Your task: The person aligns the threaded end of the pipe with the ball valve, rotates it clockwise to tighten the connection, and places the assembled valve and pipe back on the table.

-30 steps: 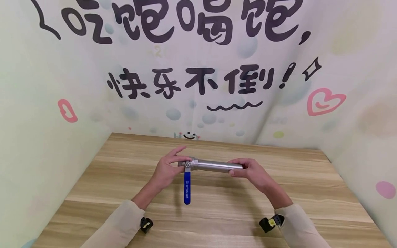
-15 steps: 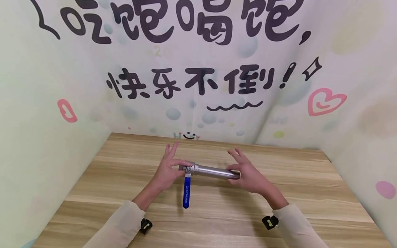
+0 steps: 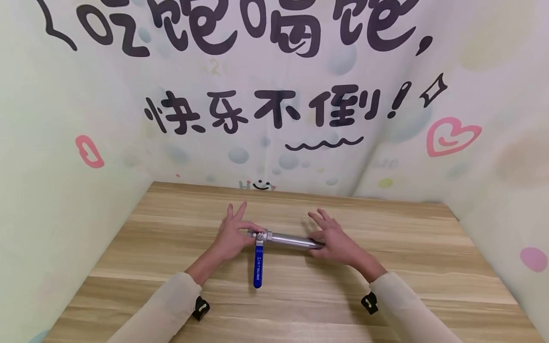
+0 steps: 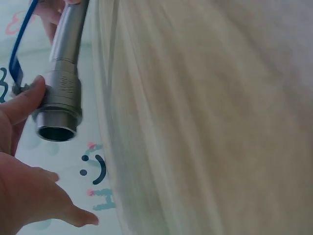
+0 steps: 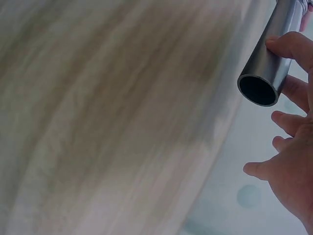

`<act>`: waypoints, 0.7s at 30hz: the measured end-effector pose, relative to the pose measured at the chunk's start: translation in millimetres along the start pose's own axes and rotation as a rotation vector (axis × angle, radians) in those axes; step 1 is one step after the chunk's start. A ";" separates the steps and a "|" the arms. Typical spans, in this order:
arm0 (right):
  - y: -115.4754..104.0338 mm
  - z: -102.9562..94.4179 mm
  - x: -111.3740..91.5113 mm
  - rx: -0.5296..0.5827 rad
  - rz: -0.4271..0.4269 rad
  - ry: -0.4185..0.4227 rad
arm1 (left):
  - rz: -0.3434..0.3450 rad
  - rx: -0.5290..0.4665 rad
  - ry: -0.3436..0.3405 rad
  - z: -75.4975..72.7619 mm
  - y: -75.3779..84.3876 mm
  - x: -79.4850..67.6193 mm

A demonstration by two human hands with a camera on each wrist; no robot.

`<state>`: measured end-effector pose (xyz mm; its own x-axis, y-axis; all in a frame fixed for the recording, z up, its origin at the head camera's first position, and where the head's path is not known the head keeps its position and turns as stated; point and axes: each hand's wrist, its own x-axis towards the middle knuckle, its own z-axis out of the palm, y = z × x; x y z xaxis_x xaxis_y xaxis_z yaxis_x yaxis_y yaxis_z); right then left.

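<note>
A steel ball valve with a blue lever handle is joined to a straight metal pipe. My left hand pinches the valve end between thumb and finger, its other fingers spread. At the pipe's far end, my right hand pinches the tube, the remaining fingers lifted off. The handle points toward me. In the left wrist view the valve's open mouth shows, and in the right wrist view the hollow pipe end does. Whether the assembly touches the table cannot be told.
A wood-grain table lies under both hands. White printed cloth walls with dark lettering and drawings enclose its back and sides. Black wrist straps with cameras sit at the sleeves.
The valve and pipe have sunk toward the table, with the pipe end swinging down and slightly left. My right hand's outer fingers have lifted away from the pipe and spread.
</note>
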<state>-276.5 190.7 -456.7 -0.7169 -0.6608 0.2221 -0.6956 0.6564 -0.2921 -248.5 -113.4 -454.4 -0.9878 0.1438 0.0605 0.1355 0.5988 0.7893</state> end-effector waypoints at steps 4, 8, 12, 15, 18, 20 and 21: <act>2.6 6.6 0.5 0.024 0.015 -0.038 | -0.030 0.045 -0.024 2.4 -2.8 0.4; 4.0 9.4 1.1 0.065 0.047 -0.062 | -0.045 0.090 -0.026 2.9 -3.5 0.5; 3.0 8.6 3.4 0.075 0.095 -0.062 | -0.046 0.122 -0.016 1.2 -0.4 2.3; 2.2 8.4 5.8 0.054 0.118 -0.058 | -0.065 0.119 -0.019 0.7 2.0 2.9; 2.1 9.6 6.2 0.031 0.136 -0.049 | -0.088 0.100 -0.028 1.4 3.1 2.6; 2.5 10.7 5.5 0.025 0.148 -0.046 | -0.100 0.087 -0.037 1.8 3.3 2.3; 2.7 11.2 4.9 0.024 0.153 -0.046 | -0.100 0.089 -0.042 1.9 3.0 2.5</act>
<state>-281.4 185.2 -466.8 -0.8114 -0.5698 0.1305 -0.5764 0.7426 -0.3411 -250.4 -109.7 -453.0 -0.9928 0.1115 -0.0434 0.0443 0.6794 0.7324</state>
